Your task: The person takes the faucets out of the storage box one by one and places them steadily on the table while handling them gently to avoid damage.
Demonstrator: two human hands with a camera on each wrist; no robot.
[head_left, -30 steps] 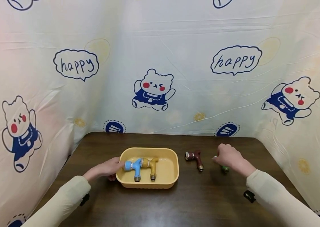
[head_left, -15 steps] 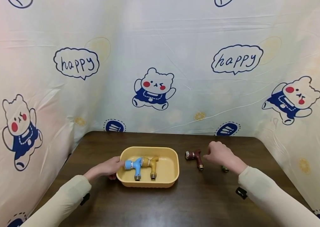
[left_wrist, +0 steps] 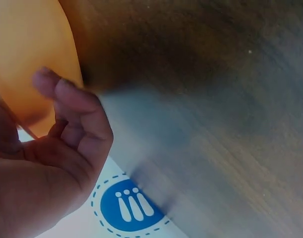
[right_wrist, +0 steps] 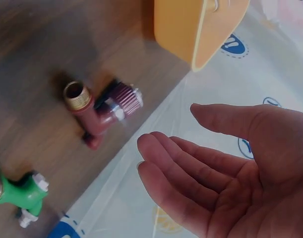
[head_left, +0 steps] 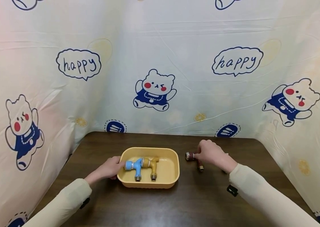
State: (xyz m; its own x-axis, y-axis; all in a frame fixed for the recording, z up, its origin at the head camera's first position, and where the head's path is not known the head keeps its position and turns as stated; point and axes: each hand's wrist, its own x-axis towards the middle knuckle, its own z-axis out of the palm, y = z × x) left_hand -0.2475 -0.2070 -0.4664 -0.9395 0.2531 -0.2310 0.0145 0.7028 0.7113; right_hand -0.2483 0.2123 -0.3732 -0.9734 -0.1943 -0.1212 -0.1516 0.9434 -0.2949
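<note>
My left hand (head_left: 111, 167) grips the left end of a yellow plastic basin (head_left: 174, 176), thumb over the rim and fingers curled against the outer wall. Inside the basin lie a blue tap (head_left: 137, 168) and a mustard-yellow tap (head_left: 153, 168), side by side. My right hand (head_left: 212, 153) hovers at a dark red tap (right_wrist: 97, 116) on the table, overlapping part of it in the head view. In the right wrist view the thumb and fingers stand apart with nothing between them. A green tap (right_wrist: 23, 193) lies farther right, mostly hidden behind the right hand in the head view.
The dark brown wooden table (head_left: 160, 209) carries everything. A patterned fabric backdrop (head_left: 188, 63) with bears and "happy" bubbles rises along its back and sides.
My right hand has moved left from beside the green tap to over the dark red tap. The left hand, basin and taps have stayed put.
</note>
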